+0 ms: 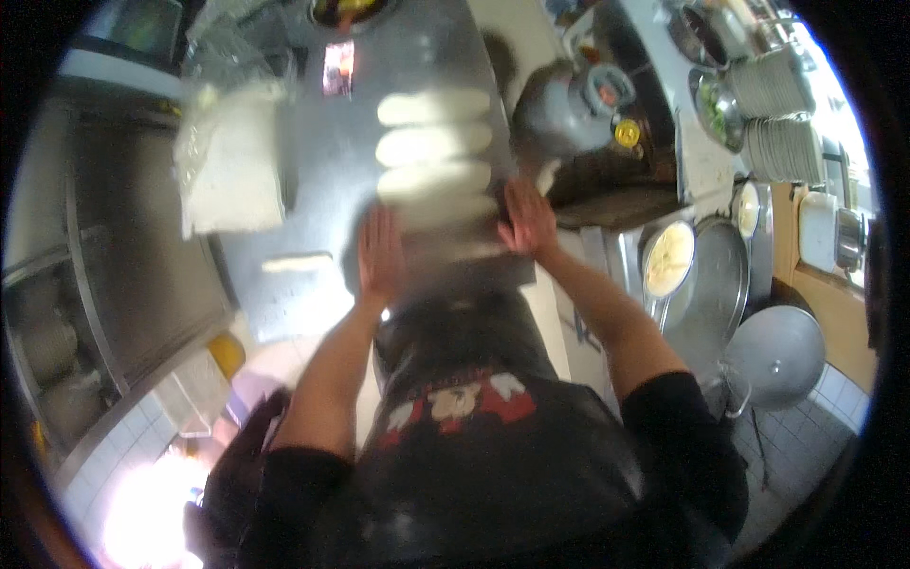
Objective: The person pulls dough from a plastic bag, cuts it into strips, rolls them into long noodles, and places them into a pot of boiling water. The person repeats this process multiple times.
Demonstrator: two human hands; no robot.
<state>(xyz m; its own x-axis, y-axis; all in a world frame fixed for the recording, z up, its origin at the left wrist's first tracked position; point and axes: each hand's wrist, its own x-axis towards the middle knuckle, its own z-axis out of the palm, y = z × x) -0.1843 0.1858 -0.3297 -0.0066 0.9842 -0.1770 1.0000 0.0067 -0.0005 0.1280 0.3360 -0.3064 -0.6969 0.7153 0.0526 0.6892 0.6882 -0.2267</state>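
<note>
Several pale, elongated dough pieces lie side by side across a steel worktable (320, 178). The clearest are a far dough piece (434, 110), a middle dough piece (434, 148) and a nearer dough piece (434, 180). Below them, motion blur hides the outline of another pale dough strip (448, 211) between my hands. My left hand (380, 249) is flat with fingers extended at its left end. At the right end is my right hand (530, 217), also flat, with its thumb spread. Neither hand is closed around anything; exact contact with the dough is unclear. A thin dough strip (297, 262) lies farther left.
A white block partly under clear plastic (234, 156) occupies the table's left side. Beyond the right edge stands a grey gas cylinder (554, 107). Farther right are stacked plates (782, 153), a bowl of greens (718, 107), a large pan (718, 277) and a round metal lid (775, 355).
</note>
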